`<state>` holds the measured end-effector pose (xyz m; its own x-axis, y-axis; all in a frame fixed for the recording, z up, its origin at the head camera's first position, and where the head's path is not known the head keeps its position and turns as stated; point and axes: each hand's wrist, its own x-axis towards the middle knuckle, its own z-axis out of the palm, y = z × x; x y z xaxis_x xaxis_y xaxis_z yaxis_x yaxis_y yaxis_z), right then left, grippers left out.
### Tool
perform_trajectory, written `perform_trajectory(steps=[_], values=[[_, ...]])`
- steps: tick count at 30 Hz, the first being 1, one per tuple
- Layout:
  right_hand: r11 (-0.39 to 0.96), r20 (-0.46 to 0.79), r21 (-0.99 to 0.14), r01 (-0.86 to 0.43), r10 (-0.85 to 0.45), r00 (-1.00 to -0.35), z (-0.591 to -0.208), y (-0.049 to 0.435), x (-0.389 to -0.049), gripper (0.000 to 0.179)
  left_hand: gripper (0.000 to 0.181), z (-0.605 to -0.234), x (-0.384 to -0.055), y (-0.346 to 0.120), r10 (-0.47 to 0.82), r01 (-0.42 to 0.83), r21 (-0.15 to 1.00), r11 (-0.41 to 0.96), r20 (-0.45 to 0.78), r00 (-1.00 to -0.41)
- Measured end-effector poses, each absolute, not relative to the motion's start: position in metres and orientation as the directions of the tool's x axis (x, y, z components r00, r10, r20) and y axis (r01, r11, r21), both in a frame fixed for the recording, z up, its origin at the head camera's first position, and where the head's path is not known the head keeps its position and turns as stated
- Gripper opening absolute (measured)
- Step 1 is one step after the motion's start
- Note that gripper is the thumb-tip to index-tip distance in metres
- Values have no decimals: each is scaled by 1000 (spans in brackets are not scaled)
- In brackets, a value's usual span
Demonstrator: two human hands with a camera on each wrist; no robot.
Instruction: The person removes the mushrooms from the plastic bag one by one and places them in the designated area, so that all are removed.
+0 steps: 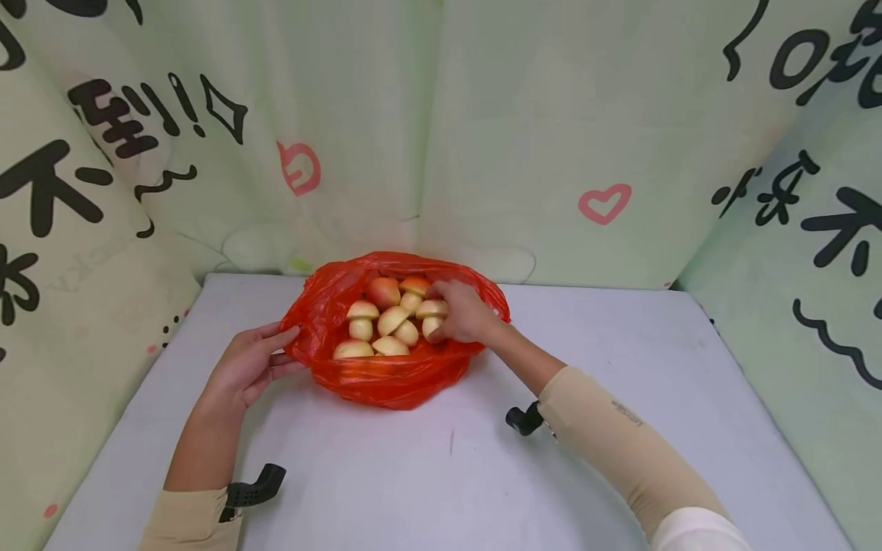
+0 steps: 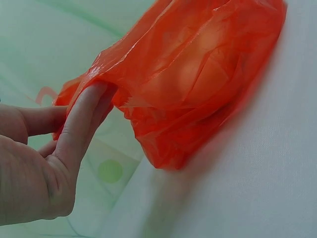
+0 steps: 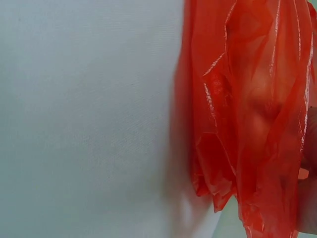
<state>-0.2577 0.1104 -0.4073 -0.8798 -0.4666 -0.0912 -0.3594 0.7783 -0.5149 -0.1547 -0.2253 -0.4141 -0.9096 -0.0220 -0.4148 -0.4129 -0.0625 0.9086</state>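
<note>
A red plastic bag (image 1: 386, 390) sits wide-mouthed on the table, holding several pale mushrooms (image 1: 393, 320) with rounded caps and thick stems; some caps are tinted red. My left hand (image 1: 249, 360) pinches the bag's left rim between thumb and fingers, and the left wrist view shows the thin film draped over the fingertips. Reaching into the bag from the right, my right hand (image 1: 463, 312) has thumb and fingers around one mushroom (image 1: 432, 309) at the right of the pile. In the right wrist view the bag (image 3: 257, 114) hides most of that hand.
The bag stands near the back edge of a white-covered table (image 1: 413, 474). A pale green curtain (image 1: 510, 153) with black lettering and pink hearts encloses the back and both sides. Black wrist devices (image 1: 256, 485) are strapped at both of the beige sleeves.
</note>
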Motion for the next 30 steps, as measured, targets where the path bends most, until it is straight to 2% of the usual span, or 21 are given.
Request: perform_trajectory(steps=[13, 30], values=[[794, -90, -496, -352, -450, -888, -416, 106, -255, 71, 67, -414, -154, -228, -18, -424, 902, -79, -427, -904], [788, -85, -500, -359, -458, -885, -418, 105, -256, 70, 68, -414, -154, -227, -20, -426, 900, -93, -429, -903]])
